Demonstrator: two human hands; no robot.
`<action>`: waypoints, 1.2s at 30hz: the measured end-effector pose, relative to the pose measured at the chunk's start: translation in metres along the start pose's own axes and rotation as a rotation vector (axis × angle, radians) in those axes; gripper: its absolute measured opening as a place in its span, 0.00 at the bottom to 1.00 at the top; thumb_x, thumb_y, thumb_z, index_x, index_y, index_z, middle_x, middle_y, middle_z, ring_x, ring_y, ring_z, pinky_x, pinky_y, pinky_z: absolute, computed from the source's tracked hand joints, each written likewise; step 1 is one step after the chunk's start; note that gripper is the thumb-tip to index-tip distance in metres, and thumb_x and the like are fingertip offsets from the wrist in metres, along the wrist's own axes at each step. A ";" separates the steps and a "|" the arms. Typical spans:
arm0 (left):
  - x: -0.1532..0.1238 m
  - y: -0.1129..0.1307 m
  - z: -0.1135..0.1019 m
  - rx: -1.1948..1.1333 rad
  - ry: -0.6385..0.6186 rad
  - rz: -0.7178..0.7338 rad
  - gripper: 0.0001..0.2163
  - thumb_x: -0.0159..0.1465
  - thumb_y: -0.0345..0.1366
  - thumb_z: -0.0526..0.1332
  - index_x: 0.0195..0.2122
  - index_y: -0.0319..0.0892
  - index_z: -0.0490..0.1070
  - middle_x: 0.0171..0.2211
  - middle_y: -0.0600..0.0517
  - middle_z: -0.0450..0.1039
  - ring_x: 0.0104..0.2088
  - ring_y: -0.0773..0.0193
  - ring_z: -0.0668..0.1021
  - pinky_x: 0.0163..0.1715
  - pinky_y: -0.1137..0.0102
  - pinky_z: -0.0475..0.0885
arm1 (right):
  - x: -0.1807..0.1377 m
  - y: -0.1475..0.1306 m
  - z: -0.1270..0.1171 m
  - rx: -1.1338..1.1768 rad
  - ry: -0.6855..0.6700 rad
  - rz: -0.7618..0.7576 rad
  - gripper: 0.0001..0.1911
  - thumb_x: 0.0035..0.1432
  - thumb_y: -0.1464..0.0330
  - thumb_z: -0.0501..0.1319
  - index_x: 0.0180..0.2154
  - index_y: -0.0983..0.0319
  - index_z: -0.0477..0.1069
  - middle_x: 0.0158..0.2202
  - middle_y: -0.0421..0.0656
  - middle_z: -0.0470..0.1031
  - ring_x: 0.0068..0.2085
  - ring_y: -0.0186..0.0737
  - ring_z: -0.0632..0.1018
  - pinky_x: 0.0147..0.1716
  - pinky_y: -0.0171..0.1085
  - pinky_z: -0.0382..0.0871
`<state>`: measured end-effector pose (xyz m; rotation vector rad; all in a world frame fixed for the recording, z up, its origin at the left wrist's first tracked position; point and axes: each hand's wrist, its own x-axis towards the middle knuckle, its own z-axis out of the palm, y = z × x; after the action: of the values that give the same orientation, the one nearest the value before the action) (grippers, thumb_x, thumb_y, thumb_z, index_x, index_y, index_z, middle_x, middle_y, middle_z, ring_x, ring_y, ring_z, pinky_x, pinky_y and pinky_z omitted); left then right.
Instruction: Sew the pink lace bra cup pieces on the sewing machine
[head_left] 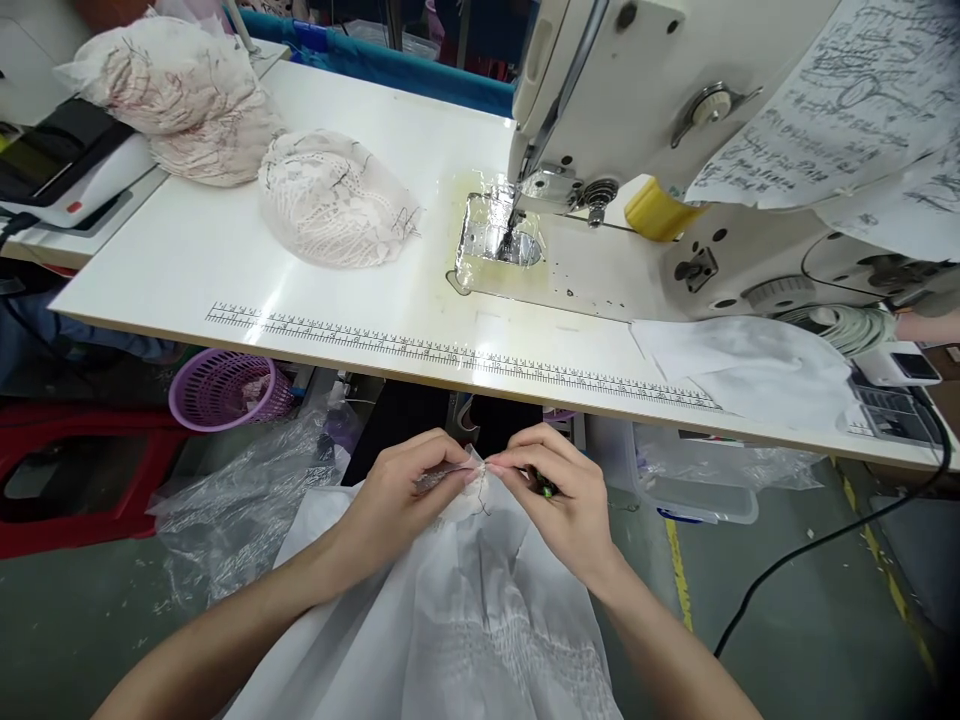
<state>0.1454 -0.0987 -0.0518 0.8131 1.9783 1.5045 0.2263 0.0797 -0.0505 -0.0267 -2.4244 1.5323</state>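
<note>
A white gathered garment lies over my lap below the table edge. My left hand is closed, pinching the garment's top edge. My right hand is also closed and pinches the same edge right beside the left, with a small dark tool partly hidden in its palm. A loose dark thread hangs where the fingers meet. Both hands are in front of the white sewing table, well short of the sewing machine and its needle plate.
Lace pieces and a bigger lace bundle lie on the table's left. A ruler is printed along the front edge. White fabric and a control panel sit right. A purple basket, plastic bags and a black cable are below.
</note>
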 end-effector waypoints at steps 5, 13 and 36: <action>0.001 -0.003 0.002 0.070 0.031 0.008 0.06 0.67 0.36 0.59 0.34 0.42 0.71 0.32 0.53 0.69 0.32 0.68 0.71 0.30 0.74 0.63 | -0.004 0.002 0.000 -0.113 0.017 -0.066 0.06 0.64 0.73 0.56 0.38 0.58 0.70 0.34 0.43 0.69 0.32 0.36 0.71 0.28 0.36 0.63; 0.003 -0.004 -0.003 0.053 -0.040 -0.124 0.08 0.67 0.39 0.58 0.32 0.42 0.69 0.31 0.54 0.69 0.31 0.67 0.69 0.28 0.74 0.61 | -0.002 0.005 0.007 0.172 0.009 0.152 0.06 0.66 0.67 0.55 0.34 0.59 0.65 0.40 0.43 0.70 0.28 0.32 0.67 0.28 0.35 0.61; 0.003 -0.006 -0.021 -0.047 -0.171 -0.228 0.09 0.65 0.41 0.60 0.32 0.42 0.72 0.31 0.54 0.72 0.30 0.67 0.70 0.28 0.74 0.61 | 0.008 0.006 -0.004 0.020 -0.271 0.175 0.10 0.64 0.63 0.58 0.35 0.59 0.75 0.31 0.43 0.68 0.33 0.36 0.70 0.28 0.35 0.63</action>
<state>0.1273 -0.1111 -0.0524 0.6492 1.8343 1.3005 0.2192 0.0868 -0.0523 -0.0292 -2.6768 1.7362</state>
